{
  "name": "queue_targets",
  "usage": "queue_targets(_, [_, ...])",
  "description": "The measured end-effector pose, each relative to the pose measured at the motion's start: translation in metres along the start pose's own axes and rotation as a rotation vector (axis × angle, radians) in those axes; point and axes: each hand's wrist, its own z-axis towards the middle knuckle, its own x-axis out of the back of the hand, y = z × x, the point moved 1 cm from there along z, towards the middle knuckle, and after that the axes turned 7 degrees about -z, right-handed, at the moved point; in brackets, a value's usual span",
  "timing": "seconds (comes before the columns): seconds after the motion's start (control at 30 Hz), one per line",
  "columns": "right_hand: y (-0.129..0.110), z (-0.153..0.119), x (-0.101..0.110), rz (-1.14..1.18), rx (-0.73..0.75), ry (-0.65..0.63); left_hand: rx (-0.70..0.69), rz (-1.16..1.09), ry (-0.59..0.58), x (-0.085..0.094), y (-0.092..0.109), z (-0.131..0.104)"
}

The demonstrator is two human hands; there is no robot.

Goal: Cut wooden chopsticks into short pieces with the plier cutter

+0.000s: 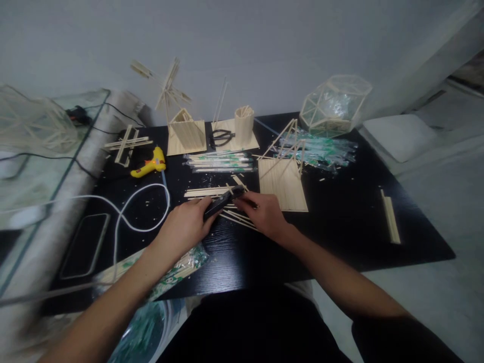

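My left hand (191, 219) is closed round a long black hand tool (219, 204), whose exact kind is too blurred to tell. The tool's head reaches to the fingertips of my right hand (264, 212), which are pinched together on what looks like a thin wooden stick at that head. Beneath both hands, loose wooden sticks (240, 218) lie on the black table (227, 262). Just right of my right hand stands a flat wooden panel (282, 184) with a frame of sticks (293, 136) rising at its back.
A yellow glue gun (151, 164), white cable (145, 186) and phone (86, 245) lie at left. Behind are wrapped stick bundles (219, 161), a round stick holder (244, 126), black-handled pliers (222, 137) and a windmill-like model (185, 131). A polyhedral frame (335, 103) stands back right.
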Motion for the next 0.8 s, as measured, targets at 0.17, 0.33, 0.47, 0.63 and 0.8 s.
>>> queue_targets(0.17, [0.003,0.004,0.003,0.248,-0.191,-0.050,-0.048,-0.158,-0.059,0.013,0.000,0.012])
queue_targets(0.33, [0.012,0.007,0.002,0.530,-0.337,-0.100,-0.128,-0.326,-0.078,0.014,-0.002,0.023])
queue_targets(0.47, [0.015,0.009,0.002,0.583,-0.363,-0.111,-0.184,-0.409,-0.082,0.007,-0.007,0.028])
queue_targets(0.63, [0.014,0.008,0.002,0.525,-0.337,-0.131,-0.175,-0.399,-0.100,-0.002,-0.012,0.030])
queue_targets(0.8, [0.011,0.004,0.002,0.457,-0.316,-0.125,-0.161,-0.336,-0.080,-0.006,-0.014,0.028])
